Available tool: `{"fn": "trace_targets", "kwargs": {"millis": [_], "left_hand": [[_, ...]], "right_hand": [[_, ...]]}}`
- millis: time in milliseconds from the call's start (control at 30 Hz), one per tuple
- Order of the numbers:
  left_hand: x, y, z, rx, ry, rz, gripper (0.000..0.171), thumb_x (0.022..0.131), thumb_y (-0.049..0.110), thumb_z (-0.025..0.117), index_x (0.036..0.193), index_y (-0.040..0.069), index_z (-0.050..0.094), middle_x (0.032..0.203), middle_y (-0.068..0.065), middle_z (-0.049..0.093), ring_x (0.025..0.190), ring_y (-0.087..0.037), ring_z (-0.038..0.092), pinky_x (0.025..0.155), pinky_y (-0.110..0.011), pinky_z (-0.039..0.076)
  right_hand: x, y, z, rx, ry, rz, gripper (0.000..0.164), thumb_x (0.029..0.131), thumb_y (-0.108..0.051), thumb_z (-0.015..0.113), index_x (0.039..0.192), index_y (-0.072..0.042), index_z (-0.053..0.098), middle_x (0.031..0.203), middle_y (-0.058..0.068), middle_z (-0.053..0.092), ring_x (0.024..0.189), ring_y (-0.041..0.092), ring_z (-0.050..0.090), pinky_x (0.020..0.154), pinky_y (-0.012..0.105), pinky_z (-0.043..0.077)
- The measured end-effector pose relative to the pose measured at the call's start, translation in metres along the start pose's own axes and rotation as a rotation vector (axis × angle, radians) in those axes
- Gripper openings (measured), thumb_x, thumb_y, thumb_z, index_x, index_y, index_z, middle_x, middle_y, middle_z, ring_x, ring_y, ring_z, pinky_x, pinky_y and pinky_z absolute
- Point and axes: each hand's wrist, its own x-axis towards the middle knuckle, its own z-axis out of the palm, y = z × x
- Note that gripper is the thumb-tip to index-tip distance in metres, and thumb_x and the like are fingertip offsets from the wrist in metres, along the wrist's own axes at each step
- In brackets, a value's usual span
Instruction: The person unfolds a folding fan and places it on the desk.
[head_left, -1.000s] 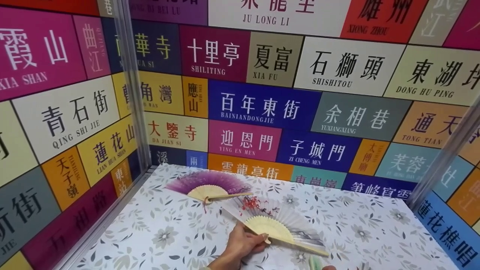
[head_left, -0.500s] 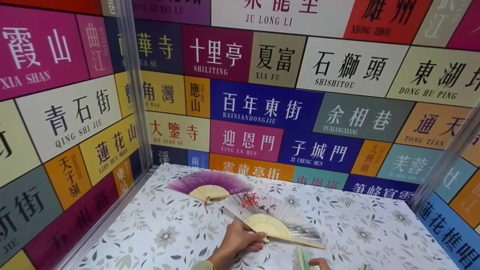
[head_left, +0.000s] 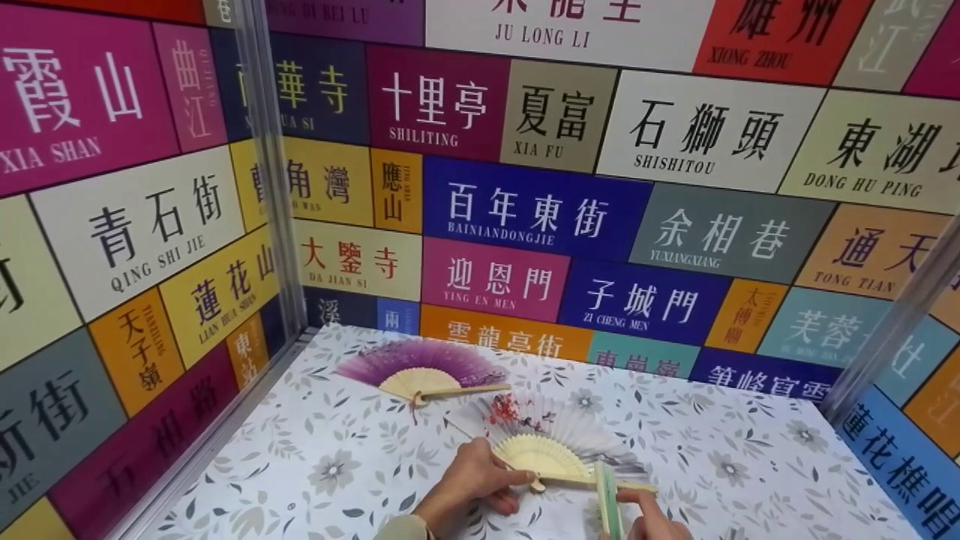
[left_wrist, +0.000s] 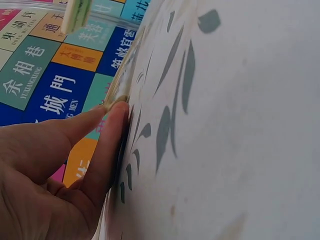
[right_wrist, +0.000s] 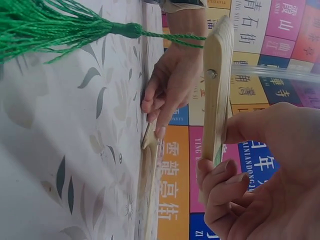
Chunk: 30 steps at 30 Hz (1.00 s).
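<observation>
My left hand (head_left: 474, 480) pinches the base of an open white folding fan (head_left: 541, 452) with red blossoms and pale ribs. The left wrist view shows the thumb and index finger of that hand (left_wrist: 55, 165) together at the fan's end, low over the tabletop. My right hand (head_left: 654, 521), partly cut off by the lower frame edge, holds a folded green fan (head_left: 609, 504) upright beside the white fan. In the right wrist view the folded fan (right_wrist: 218, 95) shows pale wooden guards, a metal pivot and a green tassel (right_wrist: 65, 27).
An open purple folding fan (head_left: 431, 367) with a cord lies at the back left of the table (head_left: 300, 450), which wears a white floral cover. Upright panels of coloured name plates (head_left: 525, 202) stand behind and at the sides, joined by clear corner strips (head_left: 270, 172).
The right hand has come up from the lower edge with the folded green fan, which now overlaps the white fan's right end. The left hand keeps its pinch, nearly still.
</observation>
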Motion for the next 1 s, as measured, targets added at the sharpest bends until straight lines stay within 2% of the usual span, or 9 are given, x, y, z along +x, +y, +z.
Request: {"fn": "trace_targets", "kwargs": {"millis": [133,200,300,400,567,667,767,867,1000], "left_hand": [[0.0,-0.001,0.0,0.039,0.031,0.032,0.04,0.076,0.04,0.088,0.071,0.003,0.074,0.059,-0.011,0.071,0.045,-0.011,0.067,0.041,-0.019,0.054],[-0.001,0.0,0.002,0.049,0.055,0.104,0.042,0.079,0.042,0.085,0.071,0.002,0.073,0.056,-0.01,0.07,0.043,-0.01,0.065,0.039,-0.019,0.053],[-0.002,0.006,0.006,0.056,0.074,0.273,0.042,0.087,0.04,0.079,0.072,0.002,0.07,0.054,-0.01,0.069,0.041,-0.01,0.064,0.037,-0.018,0.049],[-0.005,0.018,0.012,0.0,0.041,0.421,0.033,0.092,0.034,0.074,0.08,0.003,0.071,0.062,-0.011,0.072,0.049,-0.016,0.068,0.042,-0.02,0.053],[-0.016,0.04,0.024,-0.089,-0.085,0.558,0.017,0.095,0.029,0.071,0.099,0.013,0.076,0.087,-0.01,0.078,0.076,-0.024,0.076,0.062,-0.029,0.065],[-0.022,0.05,0.029,-0.168,-0.182,0.57,0.018,0.097,0.031,0.068,0.111,0.02,0.074,0.1,-0.006,0.078,0.088,-0.025,0.076,0.074,-0.035,0.066],[-0.028,0.056,0.032,-0.263,-0.255,0.548,0.025,0.099,0.031,0.066,0.122,0.026,0.069,0.107,-0.002,0.076,0.093,-0.026,0.076,0.081,-0.04,0.066],[-0.032,0.06,0.033,-0.358,-0.283,0.531,0.031,0.099,0.028,0.066,0.13,0.028,0.066,0.113,-0.005,0.074,0.096,-0.027,0.075,0.084,-0.047,0.064],[-0.033,0.062,0.03,-0.454,-0.279,0.53,0.034,0.099,0.023,0.065,0.134,0.025,0.064,0.118,-0.011,0.07,0.099,-0.027,0.074,0.086,-0.047,0.064]], "right_hand": [[0.003,-0.012,-0.002,0.068,0.059,0.063,0.074,0.087,-0.045,0.076,0.137,0.001,0.046,0.064,0.001,0.058,0.053,0.015,0.054,0.047,0.023,0.043],[0.007,-0.017,-0.005,0.107,0.071,0.088,0.074,0.087,-0.046,0.075,0.138,-0.001,0.045,0.067,0.002,0.062,0.057,0.016,0.057,0.049,0.024,0.046],[0.014,-0.025,-0.01,0.156,0.107,0.115,0.069,0.088,-0.046,0.074,0.137,-0.006,0.047,0.07,0.002,0.066,0.061,0.016,0.059,0.052,0.025,0.048],[0.022,-0.032,-0.013,0.207,0.155,0.137,0.064,0.089,-0.047,0.073,0.135,-0.008,0.049,0.075,0.001,0.069,0.066,0.016,0.06,0.056,0.026,0.049],[0.031,-0.043,-0.016,0.331,0.222,0.146,0.058,0.09,-0.051,0.072,0.13,-0.013,0.052,0.084,0.002,0.073,0.075,0.017,0.066,0.064,0.03,0.054],[0.035,-0.048,-0.015,0.41,0.256,0.101,0.055,0.091,-0.05,0.071,0.128,-0.014,0.053,0.091,0.003,0.074,0.081,0.017,0.069,0.07,0.031,0.058],[0.037,-0.053,-0.014,0.49,0.285,0.039,0.051,0.091,-0.049,0.071,0.126,-0.016,0.055,0.098,0.006,0.074,0.086,0.019,0.07,0.074,0.032,0.061],[0.039,-0.058,-0.011,0.549,0.314,-0.033,0.045,0.092,-0.047,0.071,0.123,-0.017,0.058,0.104,0.008,0.073,0.091,0.02,0.071,0.074,0.032,0.062],[0.041,-0.063,-0.008,0.607,0.343,-0.115,0.043,0.089,-0.047,0.072,0.117,-0.015,0.064,0.11,0.009,0.072,0.101,0.017,0.071,0.081,0.032,0.064]]}}
